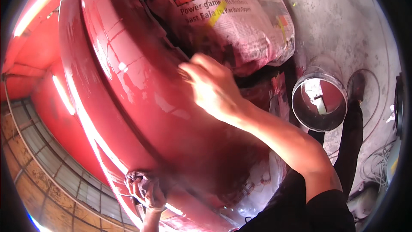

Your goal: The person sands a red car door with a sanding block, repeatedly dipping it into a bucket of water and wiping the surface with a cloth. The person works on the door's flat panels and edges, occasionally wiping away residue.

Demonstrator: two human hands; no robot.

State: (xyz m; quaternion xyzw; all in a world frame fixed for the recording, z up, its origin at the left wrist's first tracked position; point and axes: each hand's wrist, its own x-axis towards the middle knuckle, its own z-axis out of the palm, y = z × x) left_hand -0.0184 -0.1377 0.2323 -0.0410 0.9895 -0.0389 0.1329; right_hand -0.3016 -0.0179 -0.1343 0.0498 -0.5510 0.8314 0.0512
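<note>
A wet red car body panel (pixel 159 99) curves across the middle of the view. My right hand (pixel 219 90) is closed and presses against it near the papered wheel area. A thin brownish edge, perhaps of a folded sheet, shows at its fingertips; the rest is hidden under the hand. At the lower left, my left hand (pixel 152 197) grips a dark, crumpled wet cloth (pixel 139 177) on the red surface, beside a bright reflection. Water streaks and pale smears lie on the panel.
Newspaper (pixel 240 21) covers a rounded part at the top. On the grey concrete floor (pixel 334 13), a bucket (pixel 299 107) of reddish liquid with a pale object in it stands by my foot (pixel 356 87). Coiled cable (pixel 375 163) lies at the right. Crinkled clear plastic (pixel 257 193) hangs near my body.
</note>
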